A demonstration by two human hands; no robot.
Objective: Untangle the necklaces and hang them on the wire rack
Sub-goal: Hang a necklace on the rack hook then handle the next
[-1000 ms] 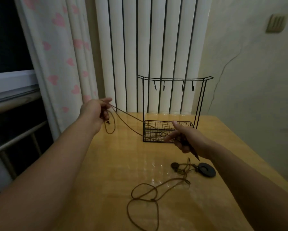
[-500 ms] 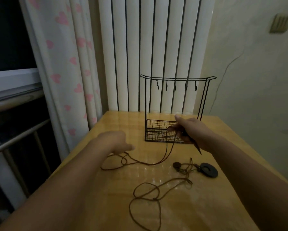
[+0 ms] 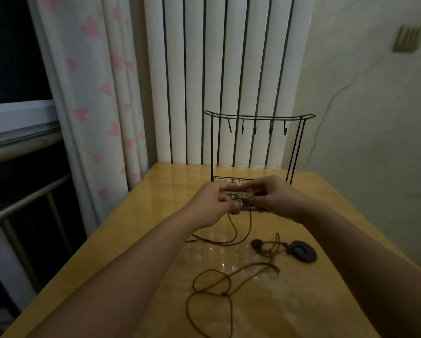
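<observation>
Left hand (image 3: 214, 203) pinches the cord (image 3: 236, 230) at its raised end; right hand (image 3: 275, 198) grips the same end, fingers curled round it. Judged purpose: opening a loop for the rack (image 3: 258, 118) hooks just behind. Cord slack trails onto the table (image 3: 136, 240). A second necklace (image 3: 229, 284) (disc pendant (image 3: 304, 251) attached) lies loose to the right. Glossy wood surface; curtain left, radiator behind, cracked wall right.
</observation>
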